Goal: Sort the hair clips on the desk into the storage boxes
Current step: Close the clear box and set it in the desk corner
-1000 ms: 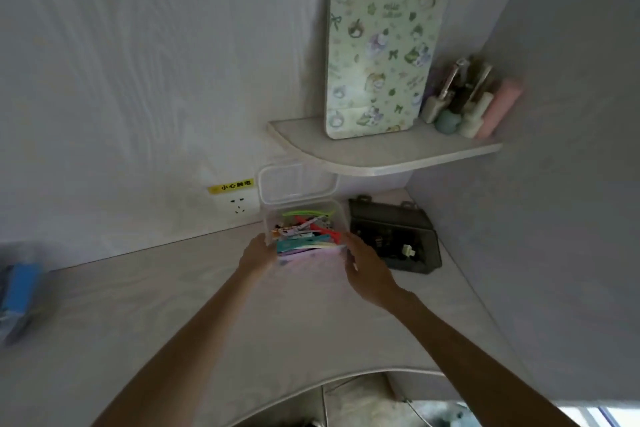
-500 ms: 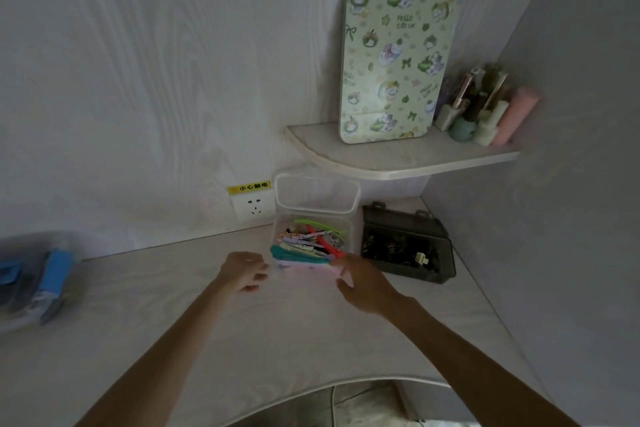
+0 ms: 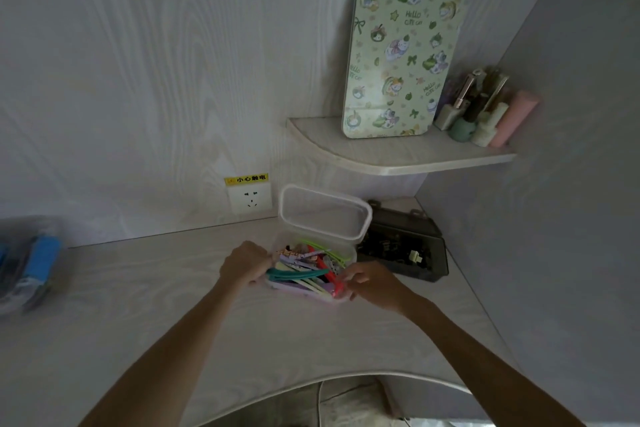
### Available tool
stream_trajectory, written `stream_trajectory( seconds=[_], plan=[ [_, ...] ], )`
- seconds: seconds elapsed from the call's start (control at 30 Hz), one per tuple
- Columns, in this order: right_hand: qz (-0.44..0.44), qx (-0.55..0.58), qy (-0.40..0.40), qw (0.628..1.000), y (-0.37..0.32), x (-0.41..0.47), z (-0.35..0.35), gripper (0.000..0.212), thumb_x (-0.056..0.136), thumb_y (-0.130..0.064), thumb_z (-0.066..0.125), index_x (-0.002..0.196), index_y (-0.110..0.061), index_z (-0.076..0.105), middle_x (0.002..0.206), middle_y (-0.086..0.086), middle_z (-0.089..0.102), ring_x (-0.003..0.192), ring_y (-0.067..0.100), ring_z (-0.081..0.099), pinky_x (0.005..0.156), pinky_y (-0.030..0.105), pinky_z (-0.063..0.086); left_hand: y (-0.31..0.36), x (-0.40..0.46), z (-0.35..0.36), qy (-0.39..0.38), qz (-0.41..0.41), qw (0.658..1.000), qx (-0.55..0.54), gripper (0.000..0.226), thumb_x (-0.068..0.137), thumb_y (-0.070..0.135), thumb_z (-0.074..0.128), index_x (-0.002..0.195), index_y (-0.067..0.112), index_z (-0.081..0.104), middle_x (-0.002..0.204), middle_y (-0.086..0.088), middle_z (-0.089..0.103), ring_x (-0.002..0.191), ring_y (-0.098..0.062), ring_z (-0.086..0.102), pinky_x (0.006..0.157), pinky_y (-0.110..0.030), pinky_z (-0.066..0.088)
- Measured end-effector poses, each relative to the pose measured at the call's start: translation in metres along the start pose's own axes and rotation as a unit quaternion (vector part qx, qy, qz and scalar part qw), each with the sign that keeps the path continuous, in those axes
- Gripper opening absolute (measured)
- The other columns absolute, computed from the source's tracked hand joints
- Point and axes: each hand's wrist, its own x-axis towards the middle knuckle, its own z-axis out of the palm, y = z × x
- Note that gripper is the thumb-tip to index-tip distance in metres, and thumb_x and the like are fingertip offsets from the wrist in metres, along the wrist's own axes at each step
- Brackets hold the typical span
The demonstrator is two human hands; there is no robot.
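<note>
Clear plastic storage box [image 3: 349, 255], hinged lid up, sits at 12 o'clock on the pale wood-grain desk [image 3: 138, 305], full of multicoloured hair clips [image 3: 304, 269]. Half a second ago I saw both hands off it; now my left hand [image 3: 244, 265] curls on its 9 o'clock edge and my right hand [image 3: 369, 282] pinches at its 3 o'clock corner. I judge closing comes next. Dark smoked plastic box [image 3: 405, 246] lies just beside, at 3 o'clock.

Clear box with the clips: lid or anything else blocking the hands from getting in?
Nothing visible does. The clear box has its lid tipped up at the back, top open. The left hand and right hand are already at its near edges by the hair clips.
</note>
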Motion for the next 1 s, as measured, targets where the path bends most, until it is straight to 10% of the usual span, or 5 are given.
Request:
stream_trajectory(
  seconds=[0.33, 0.5, 0.7, 0.83, 1.0],
  plan=[
    [-0.063, 0.036, 0.07, 0.995, -0.053, 0.03, 0.016, 0.081, 0.076, -0.02, 0.075, 0.14, -0.021, 0.026, 0.12, -0.006, 0.04, 0.106, 0.012, 0.044, 0.088, 0.027, 0.041, -0.066, -0.03, -0.035, 0.031, -0.094, 0.988, -0.115, 0.011, 0.08, 0.009, 0.07, 0.071, 0.009, 0.064, 0.075, -0.012, 0.066, 0.071, -0.025, 0.068, 0.079, -0.038, 0.058],
    [-0.115, -0.05, 0.087, 0.988, -0.088, 0.047, 0.014, 0.047, 0.083, -0.028, 0.066, 0.126, -0.021, 0.047, 0.124, 0.0, 0.056, 0.106, 0.013, 0.049, 0.085, 0.023, 0.035, -0.058, -0.036, -0.018, 0.048, -0.075, 0.991, -0.1, 0.027, 0.082, 0.034, 0.067, 0.07, 0.011, 0.062, 0.071, -0.004, 0.067, 0.066, -0.02, 0.069, 0.074, -0.03, 0.057],
    [-0.195, -0.234, -0.019, 0.952, -0.071, 0.035, -0.007, 0.087, 0.067, -0.032, 0.081, 0.14, -0.033, 0.033, 0.147, -0.004, 0.037, 0.133, 0.015, 0.033, 0.114, 0.037, 0.026, -0.055, -0.044, -0.026, 0.122, -0.006, 0.991, -0.045, 0.039, 0.099, 0.016, 0.034, 0.137, 0.009, 0.039, 0.143, -0.012, 0.041, 0.125, -0.026, 0.047, 0.104, -0.036, 0.036],
    [-0.269, -0.41, -0.044, 0.87, -0.049, 0.017, 0.0, 0.096, 0.072, -0.046, 0.073, 0.146, -0.033, 0.014, 0.156, -0.006, 0.015, 0.144, 0.013, 0.012, 0.114, 0.026, 0.007, -0.059, -0.057, -0.04, 0.308, 0.257, 0.914, 0.068, 0.05, 0.1, 0.036, 0.024, 0.144, 0.011, 0.032, 0.15, -0.007, 0.035, 0.138, -0.021, 0.033, 0.113, -0.035, 0.027],
    [-0.318, -0.481, 0.011, 0.817, -0.038, 0.032, 0.021, 0.101, 0.067, -0.049, 0.075, 0.146, -0.016, 0.021, 0.154, 0.007, 0.025, 0.141, 0.024, 0.025, 0.118, 0.044, 0.016, -0.054, -0.035, -0.015, 0.187, 0.424, 0.783, 0.415, 0.087, 0.08, 0.073, 0.03, 0.137, 0.009, 0.044, 0.142, -0.009, 0.047, 0.131, -0.023, 0.046, 0.107, -0.042, 0.033]
  ],
)
